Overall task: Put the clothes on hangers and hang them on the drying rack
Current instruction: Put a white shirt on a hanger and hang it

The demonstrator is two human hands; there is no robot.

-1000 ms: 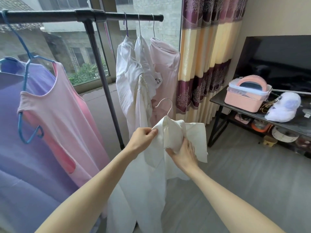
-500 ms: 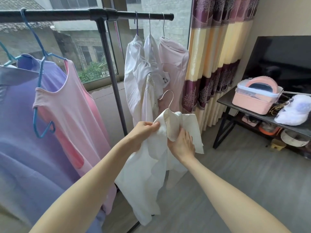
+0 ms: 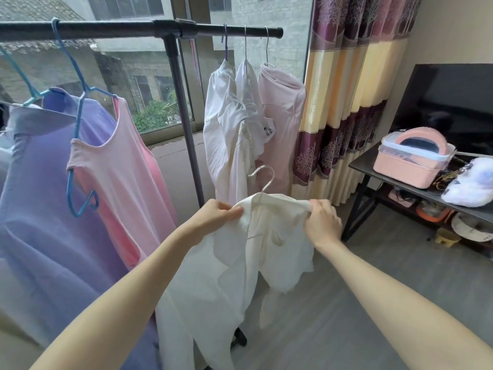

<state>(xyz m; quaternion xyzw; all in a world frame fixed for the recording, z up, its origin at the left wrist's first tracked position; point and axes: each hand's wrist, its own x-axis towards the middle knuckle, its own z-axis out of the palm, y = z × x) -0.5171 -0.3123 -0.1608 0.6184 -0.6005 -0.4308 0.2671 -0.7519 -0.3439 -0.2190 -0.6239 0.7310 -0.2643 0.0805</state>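
A cream-white garment point(image 3: 240, 263) hangs on a silver wire hanger point(image 3: 262, 177) in front of me, its hook sticking up free. My left hand point(image 3: 213, 217) pinches the garment's left shoulder. My right hand point(image 3: 321, 220) grips its right shoulder, so the cloth is spread between them. The black drying rack bar point(image 3: 106, 29) runs across the top, well above the hook. On the rack hang a purple garment point(image 3: 53, 196), a pink dress point(image 3: 125, 169) on a blue hanger, two white garments point(image 3: 229, 124) and a pale pink top point(image 3: 282, 110).
The rack's upright pole point(image 3: 184, 129) stands between the two groups of clothes, with an open stretch of bar on either side of it. A patterned curtain point(image 3: 346, 89) hangs at right. A dark side table point(image 3: 365, 161) holds a pink box point(image 3: 410, 161) and a white plush item point(image 3: 472, 185).
My right hand moved from the garment's front out to its right shoulder, spreading the cloth over the hanger. The view shifted left, so the rack sits further right.
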